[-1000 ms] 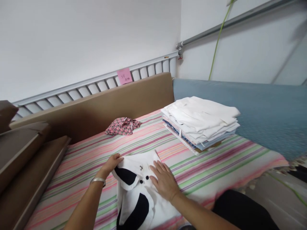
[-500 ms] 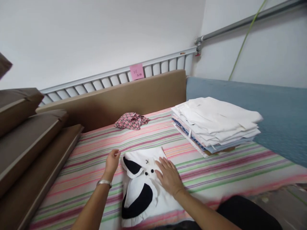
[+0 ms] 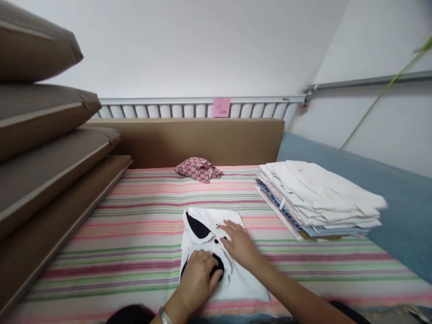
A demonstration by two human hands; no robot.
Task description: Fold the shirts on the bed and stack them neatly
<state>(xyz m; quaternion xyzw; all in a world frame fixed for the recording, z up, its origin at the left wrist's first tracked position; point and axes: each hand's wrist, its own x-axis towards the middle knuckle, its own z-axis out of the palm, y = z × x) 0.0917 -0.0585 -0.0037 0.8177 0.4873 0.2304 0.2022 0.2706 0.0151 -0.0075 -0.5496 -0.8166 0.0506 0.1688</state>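
Note:
A folded white garment with black collar patches and small dark buttons (image 3: pixel 205 231) lies on the striped sheet (image 3: pixel 141 225) in front of me. My left hand (image 3: pixel 199 279) rests flat on its lower part, fingers spread over a black patch. My right hand (image 3: pixel 240 243) lies flat on the garment's right side beside the buttons, fingers stretched out. Neither hand grips anything.
A stack of folded white and blue clothes (image 3: pixel 320 198) sits at the right on the sheet. A crumpled pink patterned cloth (image 3: pixel 198 168) lies by the tan headboard (image 3: pixel 189 139). Brown cushions (image 3: pixel 50 135) are piled at the left. A blue cover (image 3: pixel 398 193) lies at the right.
My left hand has moved from beside the collar down onto the garment's lower part. The right hand stays flat on it. The view has swung left.

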